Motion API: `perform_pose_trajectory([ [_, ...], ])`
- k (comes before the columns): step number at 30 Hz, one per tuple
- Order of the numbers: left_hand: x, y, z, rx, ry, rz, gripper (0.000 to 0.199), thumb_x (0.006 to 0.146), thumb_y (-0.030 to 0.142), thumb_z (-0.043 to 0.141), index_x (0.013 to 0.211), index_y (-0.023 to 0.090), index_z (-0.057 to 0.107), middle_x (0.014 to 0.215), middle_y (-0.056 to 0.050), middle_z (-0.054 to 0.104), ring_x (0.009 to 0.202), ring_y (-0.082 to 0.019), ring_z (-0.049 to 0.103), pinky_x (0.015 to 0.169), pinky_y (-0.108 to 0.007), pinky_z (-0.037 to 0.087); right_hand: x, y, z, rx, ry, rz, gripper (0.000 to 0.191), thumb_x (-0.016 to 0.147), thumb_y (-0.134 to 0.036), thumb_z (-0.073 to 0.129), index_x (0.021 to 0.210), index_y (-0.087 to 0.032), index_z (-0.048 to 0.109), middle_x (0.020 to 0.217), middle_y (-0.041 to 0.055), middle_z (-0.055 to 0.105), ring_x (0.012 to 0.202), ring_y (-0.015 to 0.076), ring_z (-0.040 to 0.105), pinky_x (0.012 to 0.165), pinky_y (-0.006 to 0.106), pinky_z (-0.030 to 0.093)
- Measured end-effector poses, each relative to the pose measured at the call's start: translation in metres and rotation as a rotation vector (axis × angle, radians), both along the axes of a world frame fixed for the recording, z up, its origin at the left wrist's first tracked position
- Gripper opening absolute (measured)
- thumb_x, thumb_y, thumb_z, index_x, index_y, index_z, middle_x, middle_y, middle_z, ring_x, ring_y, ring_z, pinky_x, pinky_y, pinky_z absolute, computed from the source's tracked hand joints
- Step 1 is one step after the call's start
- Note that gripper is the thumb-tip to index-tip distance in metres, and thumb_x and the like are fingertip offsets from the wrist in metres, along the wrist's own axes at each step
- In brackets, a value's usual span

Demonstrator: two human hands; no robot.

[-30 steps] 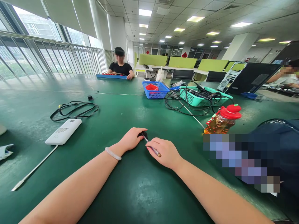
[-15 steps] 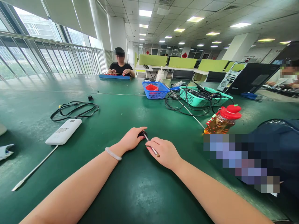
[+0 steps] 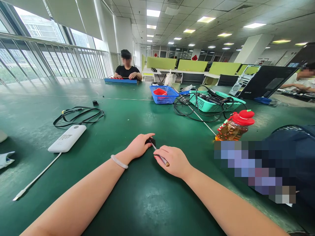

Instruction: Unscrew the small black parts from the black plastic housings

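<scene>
Near the middle of the green table (image 3: 152, 196), my left hand (image 3: 139, 146) is closed on a small black object (image 3: 153, 142), with thumb and index finger on either side of it. A pale bracelet (image 3: 119, 162) circles the left wrist. My right hand (image 3: 173, 160) pinches a thin brush-like tool (image 3: 164, 160) with a silvery shaft and a brown end. The tool slants up and left, and its far tip meets the black object. Fine detail of the object is too small to make out.
A white power bank (image 3: 67, 139) with a cable and a black cord (image 3: 78, 114) lie left. Beyond are a blue basket (image 3: 164, 98), a green basket (image 3: 209, 106) with cables, and a red-capped bottle (image 3: 232, 129). A dark bag (image 3: 295, 154) lies right. A person (image 3: 126, 68) sits opposite.
The tool's tip has shifted slightly on the black object, and my right hand has moved a little downward and right. My left hand has kept its place.
</scene>
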State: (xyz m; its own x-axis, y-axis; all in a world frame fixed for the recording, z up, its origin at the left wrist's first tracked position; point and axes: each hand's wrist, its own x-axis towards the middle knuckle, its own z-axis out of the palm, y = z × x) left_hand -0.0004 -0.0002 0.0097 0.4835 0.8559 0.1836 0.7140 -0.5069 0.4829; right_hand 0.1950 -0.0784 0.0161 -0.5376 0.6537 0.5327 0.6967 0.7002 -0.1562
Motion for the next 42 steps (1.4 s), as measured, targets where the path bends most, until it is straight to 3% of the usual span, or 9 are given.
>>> perform_pose_trajectory([
  [22, 0.0007, 0.0007, 0.0012, -0.017, -0.012, -0.008, 0.049, 0.088, 0.017, 0.055, 0.137, 0.022, 0.053, 0.119, -0.008, 0.069, 0.113, -0.024, 0.060, 0.102, -0.040, 0.048, -0.0020, 0.0021, -0.0042, 0.088, -0.054, -0.061, 0.023, 0.097, -0.024, 0.049, 0.100, -0.022, 0.071, 0.087, 0.0034, 0.068, 0.061, 0.0113, 0.057, 0.058, 0.025, 0.038],
  [29, -0.0006, 0.0014, -0.0013, 0.008, 0.004, -0.003, 0.050, 0.088, 0.018, 0.057, 0.137, 0.023, 0.052, 0.122, -0.009, 0.068, 0.115, -0.024, 0.061, 0.103, -0.040, 0.048, 0.0007, -0.0039, 0.0032, 0.059, 0.022, 0.050, 0.022, 0.094, -0.027, 0.049, 0.087, -0.020, 0.068, 0.072, 0.0023, 0.066, 0.065, 0.0135, 0.059, 0.062, 0.026, 0.041],
  [42, 0.0001, 0.0020, 0.0012, 0.013, 0.013, -0.033, 0.042, 0.087, 0.014, 0.054, 0.128, 0.021, 0.061, 0.129, -0.005, 0.067, 0.121, -0.024, 0.058, 0.109, -0.040, 0.044, 0.0004, -0.0022, 0.0020, 0.015, -0.015, 0.049, 0.021, 0.096, -0.028, 0.049, 0.090, -0.020, 0.068, 0.076, 0.0024, 0.066, 0.065, 0.0126, 0.058, 0.062, 0.025, 0.039],
])
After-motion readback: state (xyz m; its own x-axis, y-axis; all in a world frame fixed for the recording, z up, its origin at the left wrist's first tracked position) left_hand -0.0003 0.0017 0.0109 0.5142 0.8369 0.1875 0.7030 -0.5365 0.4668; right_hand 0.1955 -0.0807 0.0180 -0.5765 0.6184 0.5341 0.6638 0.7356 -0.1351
